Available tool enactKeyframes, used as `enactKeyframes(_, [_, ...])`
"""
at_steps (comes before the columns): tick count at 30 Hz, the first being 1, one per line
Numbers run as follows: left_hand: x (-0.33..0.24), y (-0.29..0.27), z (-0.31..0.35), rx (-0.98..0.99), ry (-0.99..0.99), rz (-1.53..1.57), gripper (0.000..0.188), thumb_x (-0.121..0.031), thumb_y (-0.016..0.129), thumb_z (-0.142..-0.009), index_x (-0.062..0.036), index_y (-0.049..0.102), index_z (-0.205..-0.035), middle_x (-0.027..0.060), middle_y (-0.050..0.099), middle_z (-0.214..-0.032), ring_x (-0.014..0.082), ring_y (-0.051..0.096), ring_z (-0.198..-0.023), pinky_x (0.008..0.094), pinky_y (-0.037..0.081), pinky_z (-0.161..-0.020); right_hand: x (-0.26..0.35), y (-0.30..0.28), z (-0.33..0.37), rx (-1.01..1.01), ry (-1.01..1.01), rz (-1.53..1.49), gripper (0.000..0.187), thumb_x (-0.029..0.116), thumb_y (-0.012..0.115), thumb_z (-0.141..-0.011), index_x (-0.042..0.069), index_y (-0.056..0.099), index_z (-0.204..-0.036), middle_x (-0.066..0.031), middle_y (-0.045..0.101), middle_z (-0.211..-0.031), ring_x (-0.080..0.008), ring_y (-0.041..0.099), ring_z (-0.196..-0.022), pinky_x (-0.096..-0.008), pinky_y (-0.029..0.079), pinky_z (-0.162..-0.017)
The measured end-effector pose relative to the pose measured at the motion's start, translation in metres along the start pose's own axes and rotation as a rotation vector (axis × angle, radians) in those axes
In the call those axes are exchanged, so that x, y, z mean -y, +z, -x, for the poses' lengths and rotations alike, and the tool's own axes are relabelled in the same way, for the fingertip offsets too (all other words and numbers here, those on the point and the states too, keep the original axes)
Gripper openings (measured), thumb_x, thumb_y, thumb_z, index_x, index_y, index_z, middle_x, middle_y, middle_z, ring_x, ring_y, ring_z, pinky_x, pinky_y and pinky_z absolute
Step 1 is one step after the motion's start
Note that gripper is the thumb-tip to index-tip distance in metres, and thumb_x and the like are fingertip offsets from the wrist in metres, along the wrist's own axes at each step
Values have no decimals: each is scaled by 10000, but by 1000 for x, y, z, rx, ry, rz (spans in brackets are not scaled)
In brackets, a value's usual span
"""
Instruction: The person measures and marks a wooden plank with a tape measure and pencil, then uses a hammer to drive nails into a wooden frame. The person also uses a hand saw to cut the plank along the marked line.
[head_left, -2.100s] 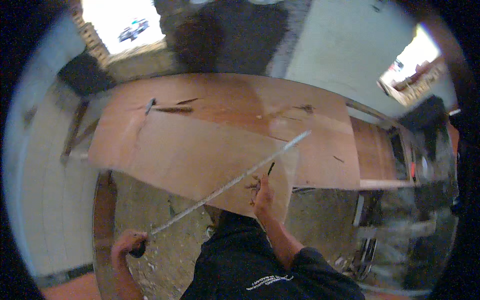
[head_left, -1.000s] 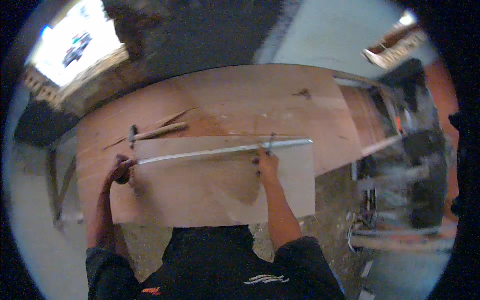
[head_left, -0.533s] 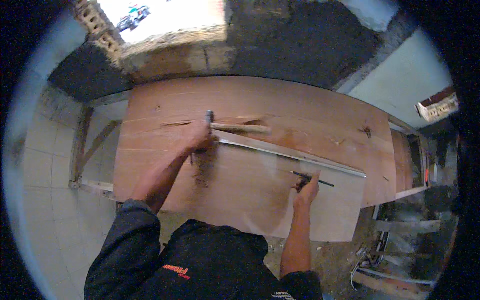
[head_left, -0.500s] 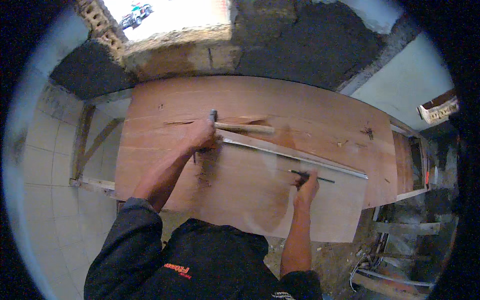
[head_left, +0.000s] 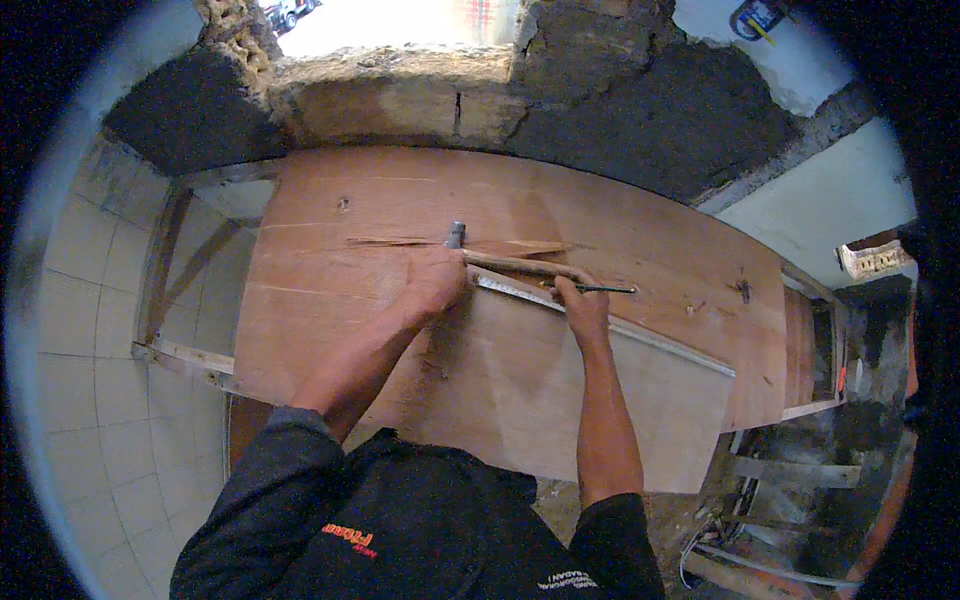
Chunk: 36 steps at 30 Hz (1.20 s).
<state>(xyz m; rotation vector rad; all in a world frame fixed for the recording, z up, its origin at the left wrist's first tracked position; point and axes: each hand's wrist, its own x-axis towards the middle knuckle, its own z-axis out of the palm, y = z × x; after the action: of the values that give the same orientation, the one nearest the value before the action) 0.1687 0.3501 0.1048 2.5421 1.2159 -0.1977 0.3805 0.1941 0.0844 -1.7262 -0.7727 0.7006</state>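
A long silvery metal straightedge (head_left: 672,348) lies slantwise along the far edge of a paler plywood piece (head_left: 640,410). My left hand (head_left: 437,277) is closed over its left end, fingers mostly hidden. Just beyond that hand lies a hammer, its dark head (head_left: 456,235) standing up and its wooden handle (head_left: 525,265) running right. My right hand (head_left: 583,303) pinches a dark pencil (head_left: 612,290), held nearly level beside the handle's right end and over the straightedge. Whether this hand touches either one, I cannot tell.
A large reddish plywood sheet (head_left: 330,200) forms the work surface, with splintered patches. Its wooden frame (head_left: 190,362) shows at the left. Beyond stands a rough wall (head_left: 620,120) with a bright opening. Timber pieces (head_left: 800,472) lie at the lower right.
My right hand, with the pencil, has moved up and left from over the paler piece to the hammer handle's end. My left hand stays at the straightedge's left end. The view has shifted slightly.
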Motion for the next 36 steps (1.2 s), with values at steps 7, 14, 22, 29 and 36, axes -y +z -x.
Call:
enactKeyframes(7, [-4, 12, 0, -204, 35, -64, 393, -424, 704, -809, -33, 721, -784, 201, 690, -756, 360, 701, -734, 491, 557, -685, -20, 10, -18, 42, -85, 302, 193, 221, 698, -829, 42, 712, -900, -22, 663, -749, -137, 599, -662, -301, 481, -620])
enactKeyframes(14, [1, 28, -2, -260, 72, -17, 191, -253, 655, -760, -87, 746, -785, 154, 724, -811, 304, 708, -769, 442, 551, -701, -27, -36, -22, 61, 71, 178, 200, 240, 727, -814, 55, 709, -889, -41, 679, -789, -192, 623, -713, -324, 507, -692])
enactKeyframes(22, [1, 21, 1, -257, 80, -54, 186, -255, 649, -778, -91, 737, -770, 151, 715, -770, 296, 715, -784, 442, 554, -710, -43, -24, -27, 137, 119, 365, 139, 210, 708, -809, 71, 698, -816, -2, 639, -717, -131, 586, -657, -315, 478, -630])
enactKeyframes(29, [-3, 24, -1, -233, -2, -8, 358, -402, 717, -822, -47, 722, -774, 193, 702, -798, 360, 696, -760, 482, 550, -700, -44, -21, -18, 113, -20, 445, 214, 283, 676, -800, 69, 687, -795, -30, 655, -711, -133, 587, -676, -316, 474, -647])
enactKeyframes(36, [-5, 15, -1, -119, -33, -14, 282, -338, 664, -831, -80, 765, -886, 144, 734, -910, 329, 697, -931, 429, 542, -857, -40, -20, -17, 110, -48, 471, 197, 265, 675, -796, 67, 684, -800, -26, 639, -702, -137, 583, -676, -324, 480, -662])
